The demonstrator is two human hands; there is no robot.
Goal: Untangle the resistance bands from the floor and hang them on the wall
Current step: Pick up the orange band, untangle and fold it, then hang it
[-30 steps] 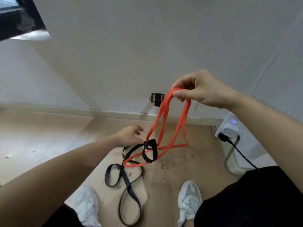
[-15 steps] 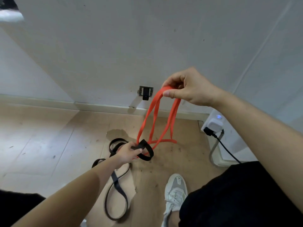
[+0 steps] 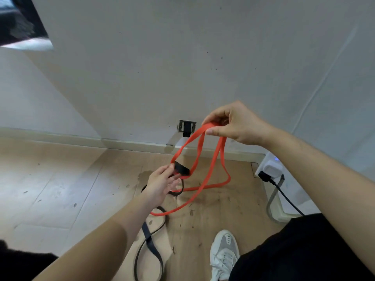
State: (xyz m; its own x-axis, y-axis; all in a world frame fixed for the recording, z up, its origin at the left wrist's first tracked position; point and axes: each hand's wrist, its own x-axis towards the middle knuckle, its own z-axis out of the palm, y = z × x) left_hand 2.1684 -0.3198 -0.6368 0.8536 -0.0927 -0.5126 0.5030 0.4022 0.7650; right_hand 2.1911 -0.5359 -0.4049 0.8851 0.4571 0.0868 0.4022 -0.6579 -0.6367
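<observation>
I take the hook (image 3: 187,127), low on the wall (image 3: 182,57), as my reference. Just right of it and level with it, my right hand (image 3: 237,123) pinches the top of the orange band (image 3: 222,149) between thumb and curled fingers. The band's strands hang from there and trail onto the floor (image 3: 60,189) below the hook. Below the hook and slightly left, my left hand (image 3: 162,183) grips the black band (image 3: 182,169) between thumb and fingers, right where it wraps one orange strand. The rest of the black band lies looped on the floor, well below the hook and towards my side.

Neither band is free yet, so I judge this to be the middle of the untangling, with hanging to come.

Here is what worries me:

- **Knot tightening:** if I pull my hands straight apart, the black wrap could cinch harder on the orange strand (rubber grips rubber). It probably needs slack fed through instead.
- **Snap-back:** a stretched band that slips out of a pinch could snap back at me.
- **Floor snags:** the lower orange loop lies near my shoe (image 3: 224,252), and a lift could drag it under the foot. A swing to the right of the hook could also catch it on the plug (image 3: 272,169).
</observation>
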